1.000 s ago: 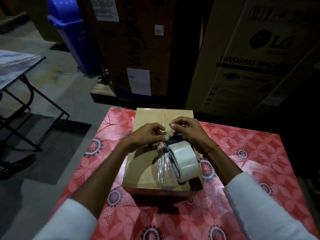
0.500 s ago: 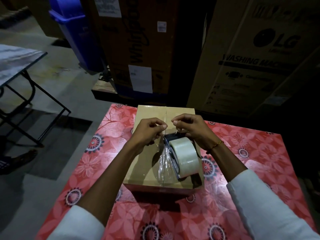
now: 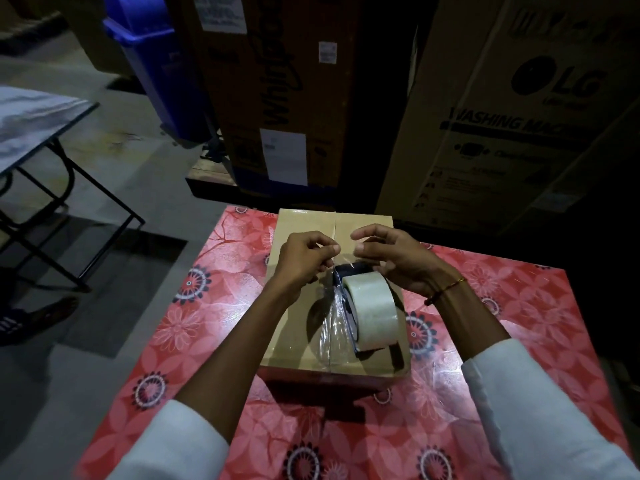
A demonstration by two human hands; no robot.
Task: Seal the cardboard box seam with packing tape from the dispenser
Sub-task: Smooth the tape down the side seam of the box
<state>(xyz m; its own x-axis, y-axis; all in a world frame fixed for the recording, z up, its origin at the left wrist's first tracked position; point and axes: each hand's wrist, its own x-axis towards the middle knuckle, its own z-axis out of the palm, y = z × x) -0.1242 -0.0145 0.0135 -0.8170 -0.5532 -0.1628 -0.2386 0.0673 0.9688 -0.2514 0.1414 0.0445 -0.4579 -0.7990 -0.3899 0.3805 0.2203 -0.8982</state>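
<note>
A small cardboard box (image 3: 298, 327) stands on the red floral table, its centre seam (image 3: 335, 230) running away from me. A tape dispenser with a clear tape roll (image 3: 370, 313) lies on its side on the box top, right of the seam. A crinkled strip of clear tape (image 3: 330, 323) runs along the seam from the box's near edge up to my fingers. My left hand (image 3: 304, 258) pinches the strip just left of the seam. Close beside it, over the dispenser's front end, my right hand (image 3: 391, 258) pinches the tape.
The red floral tablecloth (image 3: 207, 323) covers the table around the box. Large appliance cartons (image 3: 519, 116) and a blue bin (image 3: 152, 64) stand behind the table. At the left are a folding table (image 3: 41, 116) and someone's foot (image 3: 52, 311) on the floor.
My two hands have moved slightly apart and a little farther along the seam. The dispenser and the box stay where they were.
</note>
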